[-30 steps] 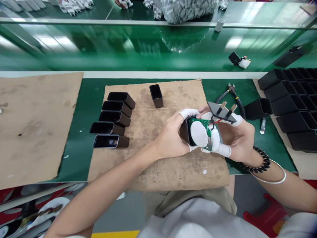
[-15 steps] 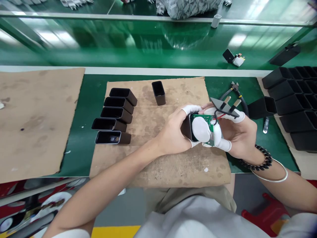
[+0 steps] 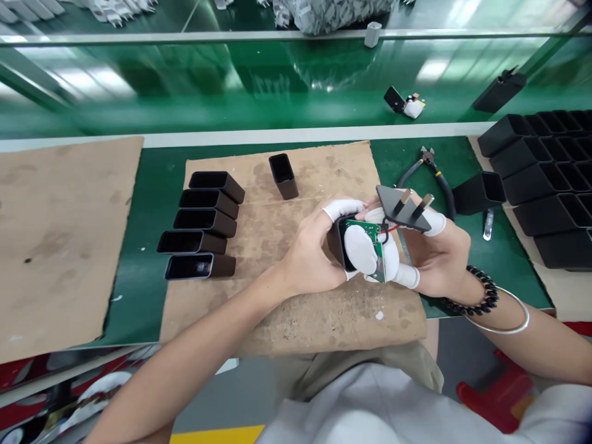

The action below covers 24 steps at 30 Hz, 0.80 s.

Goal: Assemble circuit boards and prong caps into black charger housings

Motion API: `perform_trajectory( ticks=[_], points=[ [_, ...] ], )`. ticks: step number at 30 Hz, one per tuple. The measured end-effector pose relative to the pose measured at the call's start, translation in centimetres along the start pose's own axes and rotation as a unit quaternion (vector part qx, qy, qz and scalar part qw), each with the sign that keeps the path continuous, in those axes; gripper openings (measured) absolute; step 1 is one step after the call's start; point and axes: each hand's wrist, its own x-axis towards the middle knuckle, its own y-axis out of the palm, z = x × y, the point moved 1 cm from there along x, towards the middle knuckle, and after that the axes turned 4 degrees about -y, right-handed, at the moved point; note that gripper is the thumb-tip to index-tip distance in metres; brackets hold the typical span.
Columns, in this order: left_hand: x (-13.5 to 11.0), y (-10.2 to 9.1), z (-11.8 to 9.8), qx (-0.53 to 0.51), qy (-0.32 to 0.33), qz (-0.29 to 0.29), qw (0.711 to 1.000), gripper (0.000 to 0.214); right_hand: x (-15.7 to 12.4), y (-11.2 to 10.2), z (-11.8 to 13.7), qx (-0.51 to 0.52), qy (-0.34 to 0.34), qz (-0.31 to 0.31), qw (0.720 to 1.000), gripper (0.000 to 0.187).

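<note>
My left hand point(image 3: 314, 250), with white finger covers, is closed around a black plastic case point(image 3: 337, 246) whose open end faces right. My right hand point(image 3: 437, 253), also in finger covers, grips a green circuit board point(image 3: 380, 253) carrying a round white pad point(image 3: 361, 249). The board's left end is at the mouth of the case; how far inside it reaches, I cannot tell. Red and black wires join the board to a dark plug plate point(image 3: 402, 207) with prongs, resting against my right fingers.
Several open black cases point(image 3: 208, 219) line the cardboard mat's left side; a single case point(image 3: 283, 176) stands farther back. To the right are pliers point(image 3: 430, 163), another case point(image 3: 480, 192) and stacked cases point(image 3: 539, 179). A plug assembly point(image 3: 407, 103) lies behind the white strip.
The camera view has shifted slightly. Both hands hold the same parts, with the board and plug plate tilted a little differently against the case.
</note>
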Motion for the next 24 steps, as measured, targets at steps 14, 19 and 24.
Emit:
perform_trajectory(
  ticks=[14, 19, 24],
  points=[
    [-0.28, 0.47, -0.11, -0.041, -0.086, 0.006, 0.995, 0.068, -0.21, 0.02, -0.09, -0.016, 0.019, -0.006, 1.0, 0.06],
    [-0.29, 0.42, -0.13, -0.035, -0.084, -0.005, 0.996, 0.068, 0.04, 0.16, 0.24, 0.008, -0.012, 0.005, 1.0, 0.063],
    [-0.27, 0.43, -0.09, -0.033, -0.103, 0.006, 0.994, 0.067, 0.33, -0.11, 0.36, -0.031, 0.023, -0.002, 0.999, 0.057]
  ],
)
